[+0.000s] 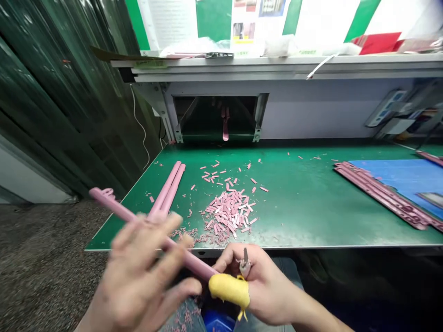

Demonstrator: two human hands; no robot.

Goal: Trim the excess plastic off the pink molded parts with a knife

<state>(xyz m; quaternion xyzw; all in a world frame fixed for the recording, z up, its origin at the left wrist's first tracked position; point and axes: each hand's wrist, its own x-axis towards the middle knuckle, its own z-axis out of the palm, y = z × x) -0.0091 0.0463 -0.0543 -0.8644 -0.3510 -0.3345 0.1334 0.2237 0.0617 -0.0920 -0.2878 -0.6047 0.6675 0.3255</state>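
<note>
A long pink plastic strip (116, 207) runs slantwise in front of me, past the table's front edge. My left hand (138, 272) lies across its middle, blurred, with fingers stretched and spread; whether it touches the strip I cannot tell. My right hand (266, 281) grips the strip's near end, its thumb wrapped in a yellow cover (229, 289). From the same fist sticks a small knife blade (246, 255) with pink shavings at its base. Beyond my left hand, two pink strips (169, 186) lie side by side on the green table (294, 203).
A heap of small pink offcuts (230, 210) spreads over the table's middle. At the right, several pink parts (377, 191) lie beside a blue sheet (394, 170). A dark chute opening (204, 120) at the back holds a pink piece (225, 129). A shelf (242, 69) spans above.
</note>
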